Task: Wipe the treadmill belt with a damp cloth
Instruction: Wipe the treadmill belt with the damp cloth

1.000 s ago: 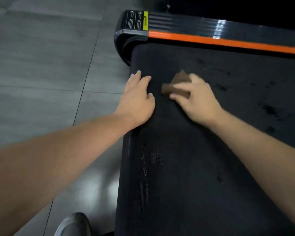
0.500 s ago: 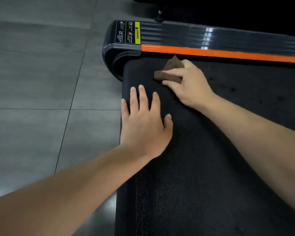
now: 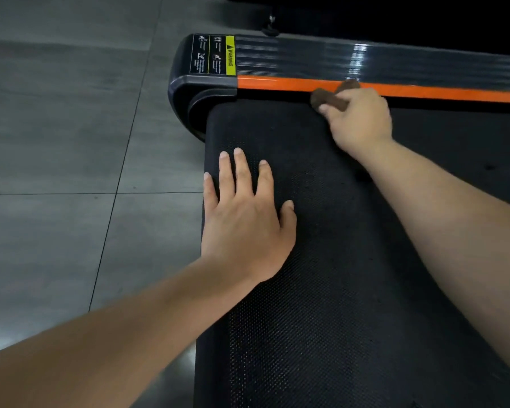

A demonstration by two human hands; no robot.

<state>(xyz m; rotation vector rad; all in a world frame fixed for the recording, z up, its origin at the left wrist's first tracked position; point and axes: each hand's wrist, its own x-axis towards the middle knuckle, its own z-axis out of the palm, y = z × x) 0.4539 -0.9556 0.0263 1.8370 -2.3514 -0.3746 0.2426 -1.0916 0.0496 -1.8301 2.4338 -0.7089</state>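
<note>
The black textured treadmill belt [image 3: 351, 275] fills the right half of the view. My right hand [image 3: 361, 122] grips a folded brown cloth [image 3: 331, 98] and holds it at the belt's far edge, against the orange strip [image 3: 277, 83] of the side rail. My left hand [image 3: 242, 216] lies flat on the belt near its end, fingers straight and spread, palm down.
A dark glossy side rail [image 3: 395, 63] with a yellow warning label [image 3: 230, 55] runs along the far side. The rounded end cap [image 3: 189, 95] closes the treadmill's left end. Grey tiled floor [image 3: 71, 142] lies to the left of the belt.
My right hand has slid the cloth away from me and rightward along the belt's far edge, up to the orange strip. My left hand has stayed flat on the belt, now closer to me.
</note>
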